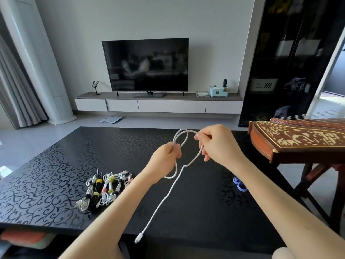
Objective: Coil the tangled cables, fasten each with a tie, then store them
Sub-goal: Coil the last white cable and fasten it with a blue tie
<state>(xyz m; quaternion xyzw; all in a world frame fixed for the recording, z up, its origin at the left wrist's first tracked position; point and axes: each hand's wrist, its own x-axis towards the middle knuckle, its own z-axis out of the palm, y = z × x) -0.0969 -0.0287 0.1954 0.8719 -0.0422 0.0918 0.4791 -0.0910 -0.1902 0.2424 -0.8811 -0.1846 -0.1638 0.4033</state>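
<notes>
**1 white cable half-coiled in the air, the tied bundles waiting on the table**

Nearest the person, the plug (138, 238) of the white cable (169, 193) dangles over the near edge of the table (56, 165). The free tail above it hangs almost straight with only slight kinks. That suggests a light, limp cord that bends easily and has a little springy memory, so finished loops would probably open again if let go.

Higher up, the left hand (169, 154) has its grip closed around the gathered strands where the loops cross. About 2 loops show, 1 above the fist and 1 sagging below it. The right hand (214, 144) pinches the top of the upper loop between thumb and fingers, and the cable runs down past its palm. The crossing point looks like the best place to hold, since 1 hand can pin every turn there while the other feeds in the tail.

Farther out on the table lies a pile of tied bundles (104, 191), white and black. At least 5 are there, but they overlap too much for a sure count. To the right, well apart, sit 2 blue ties (239, 184).

Beyond are 1 wooden zither (298, 139) and 1 television (145, 64).
</notes>
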